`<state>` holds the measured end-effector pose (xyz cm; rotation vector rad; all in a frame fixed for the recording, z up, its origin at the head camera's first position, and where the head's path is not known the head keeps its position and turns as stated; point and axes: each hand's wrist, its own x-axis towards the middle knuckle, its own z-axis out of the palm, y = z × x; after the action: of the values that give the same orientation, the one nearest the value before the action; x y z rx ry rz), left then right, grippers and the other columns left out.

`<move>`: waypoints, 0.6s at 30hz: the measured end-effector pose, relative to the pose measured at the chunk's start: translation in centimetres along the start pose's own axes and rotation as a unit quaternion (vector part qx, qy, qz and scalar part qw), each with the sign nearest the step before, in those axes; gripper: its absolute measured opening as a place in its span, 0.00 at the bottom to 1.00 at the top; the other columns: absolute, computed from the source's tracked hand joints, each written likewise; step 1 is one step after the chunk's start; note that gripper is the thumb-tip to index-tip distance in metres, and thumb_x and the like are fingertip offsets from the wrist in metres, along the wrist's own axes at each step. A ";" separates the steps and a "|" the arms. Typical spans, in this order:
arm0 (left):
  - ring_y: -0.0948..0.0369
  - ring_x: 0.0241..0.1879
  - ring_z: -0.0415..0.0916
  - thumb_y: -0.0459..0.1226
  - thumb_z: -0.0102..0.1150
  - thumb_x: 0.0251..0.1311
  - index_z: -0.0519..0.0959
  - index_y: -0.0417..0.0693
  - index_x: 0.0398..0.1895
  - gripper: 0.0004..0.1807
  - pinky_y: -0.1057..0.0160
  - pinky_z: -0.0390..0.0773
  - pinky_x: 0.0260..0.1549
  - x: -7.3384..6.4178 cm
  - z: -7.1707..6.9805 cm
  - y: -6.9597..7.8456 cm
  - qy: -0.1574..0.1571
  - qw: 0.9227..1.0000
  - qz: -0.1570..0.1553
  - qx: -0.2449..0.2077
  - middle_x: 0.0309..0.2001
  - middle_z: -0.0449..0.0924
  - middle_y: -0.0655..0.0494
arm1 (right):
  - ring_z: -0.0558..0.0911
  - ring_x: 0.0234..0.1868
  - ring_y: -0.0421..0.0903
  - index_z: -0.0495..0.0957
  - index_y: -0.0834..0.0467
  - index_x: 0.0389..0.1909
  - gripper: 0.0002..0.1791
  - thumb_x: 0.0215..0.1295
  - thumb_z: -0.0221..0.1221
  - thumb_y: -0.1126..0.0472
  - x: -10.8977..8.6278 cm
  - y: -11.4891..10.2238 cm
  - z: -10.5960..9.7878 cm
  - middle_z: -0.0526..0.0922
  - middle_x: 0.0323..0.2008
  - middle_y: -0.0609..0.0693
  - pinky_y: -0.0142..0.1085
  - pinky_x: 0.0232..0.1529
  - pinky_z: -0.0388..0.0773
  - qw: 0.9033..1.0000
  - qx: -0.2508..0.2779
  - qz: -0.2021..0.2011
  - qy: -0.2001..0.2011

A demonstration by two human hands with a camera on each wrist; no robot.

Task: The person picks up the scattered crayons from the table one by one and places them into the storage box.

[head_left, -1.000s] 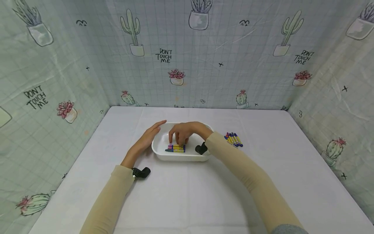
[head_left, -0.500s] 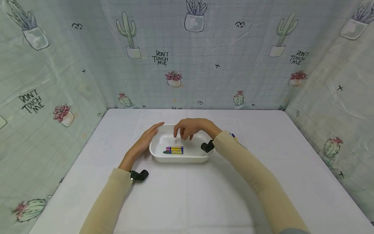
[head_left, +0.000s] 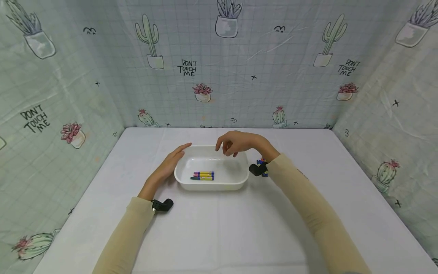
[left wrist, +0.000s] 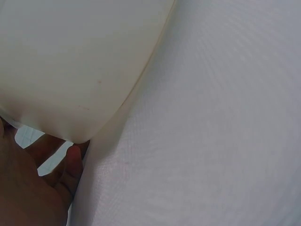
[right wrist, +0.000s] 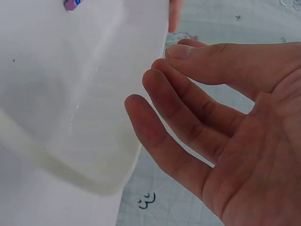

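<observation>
A white rectangular tray (head_left: 222, 186) with rounded corners stands on the table. Three crayons (head_left: 203, 175) in yellow-and-blue wrappers lie side by side in its left half. My left hand (head_left: 168, 164) rests along the tray's left end, fingers stretched along the outer wall; the left wrist view shows its fingers (left wrist: 70, 165) at the tray's side. Over the tray's back right part hovers my right hand (head_left: 236, 142), fingers loosely bent, holding nothing. In the right wrist view its palm (right wrist: 244, 155) shows bare, with one crayon end (right wrist: 71, 4) visible inside the tray.
Several more crayons (head_left: 260, 162) lie on the white tablecloth (head_left: 219, 228) just right of the tray, partly hidden behind the right wrist and its black camera (head_left: 257, 169). A printed cactus cloth (head_left: 239, 95) walls the table at the back and sides.
My right hand has lifted from beside the crayons in the tray and moved right and back, with nothing in it. My left hand stays at the tray's left end.
</observation>
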<state>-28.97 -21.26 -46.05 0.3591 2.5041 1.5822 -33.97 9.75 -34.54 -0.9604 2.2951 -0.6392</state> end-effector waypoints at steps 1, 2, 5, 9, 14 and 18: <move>0.44 0.83 0.47 0.43 0.29 0.84 0.55 0.59 0.83 0.28 0.37 0.45 0.80 0.1 0.0 0.0 -0.001 1.000 -0.003 0.000 0.84 0.51 0.49 | 0.84 0.50 0.58 0.81 0.54 0.58 0.18 0.69 0.62 0.68 -0.3 0.2 -0.1 0.83 0.52 0.63 0.47 0.48 0.88 1.000 0.002 -0.001 0.005; 0.43 0.83 0.46 0.42 0.29 0.84 0.55 0.57 0.84 0.28 0.37 0.45 0.80 0.1 0.0 0.0 -0.002 1.000 -0.005 0.000 0.84 0.50 0.48 | 0.84 0.50 0.59 0.81 0.54 0.59 0.18 0.69 0.62 0.68 -0.6 0.4 -0.2 0.83 0.52 0.63 0.47 0.48 0.88 1.000 0.006 -0.002 0.010; 0.43 0.83 0.45 0.40 0.28 0.84 0.54 0.55 0.84 0.28 0.37 0.44 0.80 0.2 -0.1 0.0 -0.003 1.000 -0.008 0.002 0.84 0.49 0.47 | 0.84 0.48 0.58 0.80 0.55 0.58 0.18 0.70 0.61 0.68 -1.5 1.0 -0.3 0.83 0.50 0.63 0.49 0.48 0.88 1.000 0.014 -0.004 0.025; 0.45 0.83 0.46 0.42 0.29 0.84 0.55 0.59 0.83 0.28 0.37 0.45 0.81 0.2 0.0 -0.2 0.000 1.000 -0.002 0.002 0.84 0.50 0.50 | 0.84 0.43 0.51 0.80 0.56 0.58 0.17 0.70 0.59 0.68 -2.7 1.8 -0.5 0.83 0.49 0.63 0.48 0.47 0.88 0.999 0.022 -0.007 0.044; 0.48 0.83 0.48 0.48 0.30 0.84 0.57 0.66 0.82 0.27 0.37 0.46 0.80 0.0 0.1 -0.3 0.004 1.000 0.008 0.006 0.83 0.52 0.54 | 0.84 0.45 0.58 0.80 0.56 0.58 0.17 0.70 0.59 0.67 -4.3 2.9 -0.4 0.83 0.48 0.60 0.42 0.44 0.88 0.997 0.033 -0.001 0.066; 0.48 0.83 0.47 0.50 0.30 0.84 0.57 0.67 0.82 0.27 0.37 0.46 0.80 0.0 0.0 -0.5 0.007 1.000 0.011 0.011 0.83 0.52 0.55 | 0.85 0.45 0.56 0.80 0.57 0.59 0.17 0.71 0.59 0.66 -5.6 3.8 -0.3 0.83 0.48 0.61 0.43 0.44 0.88 0.995 0.042 0.004 0.095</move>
<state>-29.01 -21.51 -46.44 0.3806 2.5375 1.5727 -32.70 16.41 -34.85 -0.8832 2.4142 -0.8499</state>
